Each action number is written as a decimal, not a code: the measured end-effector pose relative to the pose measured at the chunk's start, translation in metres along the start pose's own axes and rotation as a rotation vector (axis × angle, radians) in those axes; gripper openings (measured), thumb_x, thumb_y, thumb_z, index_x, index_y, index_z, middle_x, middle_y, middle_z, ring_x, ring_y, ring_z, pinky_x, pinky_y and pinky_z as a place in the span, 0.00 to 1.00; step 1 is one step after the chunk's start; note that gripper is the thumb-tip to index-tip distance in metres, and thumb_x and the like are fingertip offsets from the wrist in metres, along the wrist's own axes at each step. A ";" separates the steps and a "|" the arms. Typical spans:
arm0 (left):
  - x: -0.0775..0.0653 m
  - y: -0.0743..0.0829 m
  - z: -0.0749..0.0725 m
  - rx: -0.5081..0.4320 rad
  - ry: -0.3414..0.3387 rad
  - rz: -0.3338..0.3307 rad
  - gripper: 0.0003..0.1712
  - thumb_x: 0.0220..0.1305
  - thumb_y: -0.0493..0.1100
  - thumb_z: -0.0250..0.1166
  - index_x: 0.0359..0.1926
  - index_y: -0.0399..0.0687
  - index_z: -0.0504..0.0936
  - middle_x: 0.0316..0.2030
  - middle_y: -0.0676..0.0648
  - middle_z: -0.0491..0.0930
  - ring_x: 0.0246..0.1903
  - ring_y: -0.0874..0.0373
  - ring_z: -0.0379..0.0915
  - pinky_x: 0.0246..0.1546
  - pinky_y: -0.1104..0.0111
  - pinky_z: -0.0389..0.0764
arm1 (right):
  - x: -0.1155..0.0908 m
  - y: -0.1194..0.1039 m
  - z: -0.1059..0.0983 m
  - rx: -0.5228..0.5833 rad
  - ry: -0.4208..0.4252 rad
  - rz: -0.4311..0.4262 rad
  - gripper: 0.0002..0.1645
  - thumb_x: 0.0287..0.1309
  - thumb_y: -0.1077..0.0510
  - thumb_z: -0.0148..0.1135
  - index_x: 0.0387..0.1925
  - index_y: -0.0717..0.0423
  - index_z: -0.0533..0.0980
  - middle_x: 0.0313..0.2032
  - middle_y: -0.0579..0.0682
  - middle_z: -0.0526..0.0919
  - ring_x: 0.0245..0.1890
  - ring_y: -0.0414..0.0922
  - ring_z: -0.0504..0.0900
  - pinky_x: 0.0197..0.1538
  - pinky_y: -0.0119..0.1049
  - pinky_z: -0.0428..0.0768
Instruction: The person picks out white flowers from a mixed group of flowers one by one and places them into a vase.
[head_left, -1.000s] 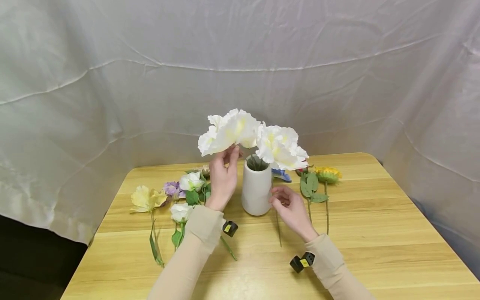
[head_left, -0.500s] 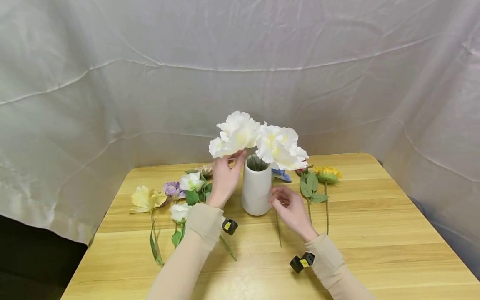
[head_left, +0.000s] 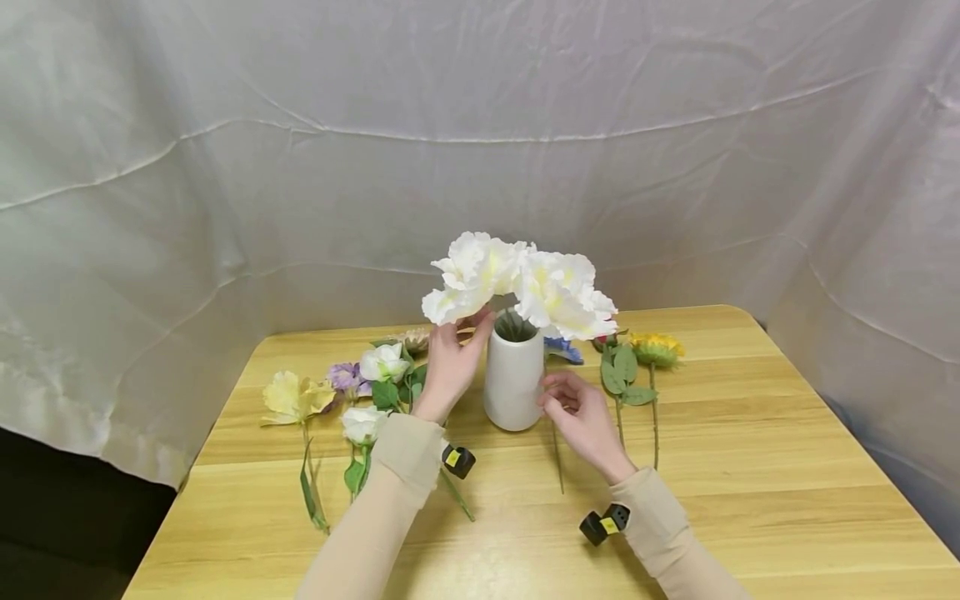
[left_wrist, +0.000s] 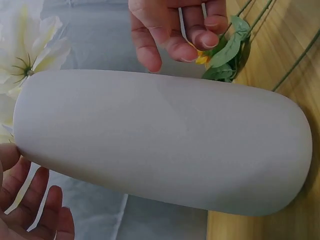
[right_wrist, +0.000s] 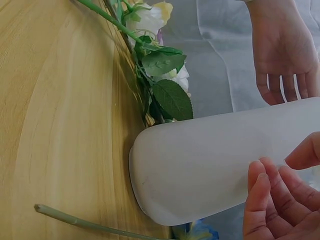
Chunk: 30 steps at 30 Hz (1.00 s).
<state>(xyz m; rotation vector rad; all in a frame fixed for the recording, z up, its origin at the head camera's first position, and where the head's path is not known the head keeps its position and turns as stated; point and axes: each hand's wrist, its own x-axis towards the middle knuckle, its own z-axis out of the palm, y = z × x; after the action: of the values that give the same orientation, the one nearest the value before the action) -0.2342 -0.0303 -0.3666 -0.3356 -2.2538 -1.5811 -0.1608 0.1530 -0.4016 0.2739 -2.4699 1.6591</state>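
A white vase stands upright on the table, with two big white artificial flowers at its mouth. The right white flower leans over the rim. My left hand is at the rim's left side, thumb and index finger together under the left white flower; it seems to pinch the stem, which is mostly hidden. In the left wrist view, the thumb is by the vase's top edge. My right hand is beside the vase's right side, fingers loosely bent and holding nothing; whether they touch it is unclear.
Left on the table lie a yellow flower, a purple flower and white roses. To the right lie a sunflower, leafy stems and a blue flower. A grey curtain hangs behind.
My left hand has moved right and slightly down towards the vase mouth, bringing the left white flower closer to the other one. My right hand has stayed in place.
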 end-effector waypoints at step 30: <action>-0.041 -0.032 -0.005 0.041 -0.144 -0.038 0.17 0.69 0.45 0.51 0.56 0.53 0.77 0.51 0.50 0.80 0.50 0.57 0.77 0.53 0.62 0.77 | 0.011 0.029 0.019 0.016 0.096 -0.059 0.28 0.56 0.59 0.64 0.57 0.63 0.67 0.54 0.62 0.74 0.53 0.60 0.76 0.53 0.54 0.77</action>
<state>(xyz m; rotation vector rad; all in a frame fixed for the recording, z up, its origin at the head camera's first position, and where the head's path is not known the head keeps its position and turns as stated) -0.2091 -0.0453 -0.4092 -0.4101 -2.4106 -1.5728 -0.1791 0.1454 -0.4324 0.2594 -2.3568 1.6299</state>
